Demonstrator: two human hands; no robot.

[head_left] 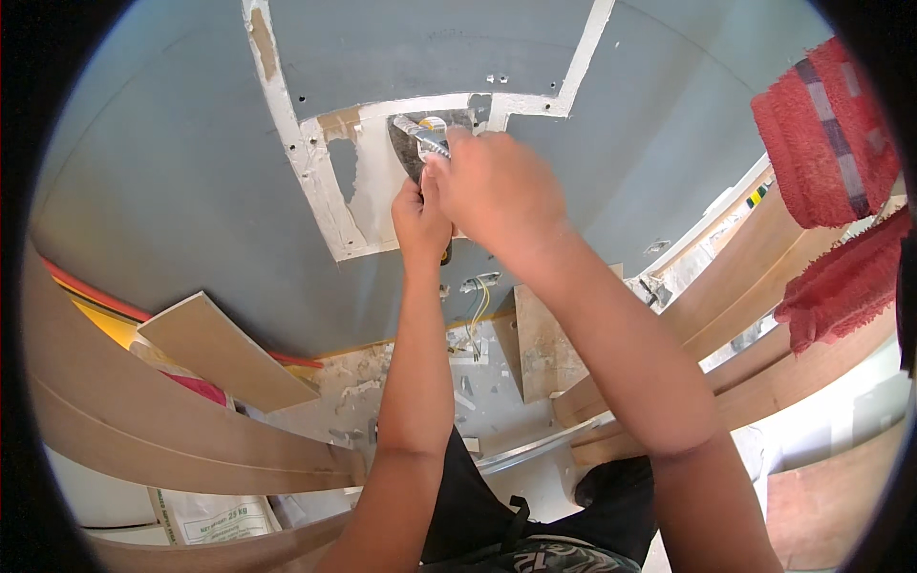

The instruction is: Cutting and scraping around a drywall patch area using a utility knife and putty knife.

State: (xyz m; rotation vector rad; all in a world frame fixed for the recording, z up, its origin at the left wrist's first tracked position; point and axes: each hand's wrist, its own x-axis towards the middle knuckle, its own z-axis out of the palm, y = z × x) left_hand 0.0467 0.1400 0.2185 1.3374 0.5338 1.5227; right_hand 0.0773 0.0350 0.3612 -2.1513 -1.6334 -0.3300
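Both my arms reach up to a grey wall panel (pixel 191 143) with white filler strips (pixel 277 95) on it. My left hand (pixel 420 224) is closed round a putty knife whose dark, wide blade (pixel 405 151) stands above the fingers; a bit of dark and yellow handle (pixel 446 253) shows below. My right hand (pixel 506 186) is closed, just above and right of the left, on a narrow metal tool (pixel 432 143) with white filler on its tip, crossing in front of the blade. The exact kind of that tool is hidden by my fingers. Behind them is a pale filled patch (pixel 377 191).
Curved-looking wooden boards (pixel 191 420) run along the left and right (pixel 726 277). Red towels (pixel 812 143) hang at the right. Loose wires (pixel 478 310) stick out low on the wall. A loose panel (pixel 229 353) leans at the left; a white sack (pixel 215 516) lies below.
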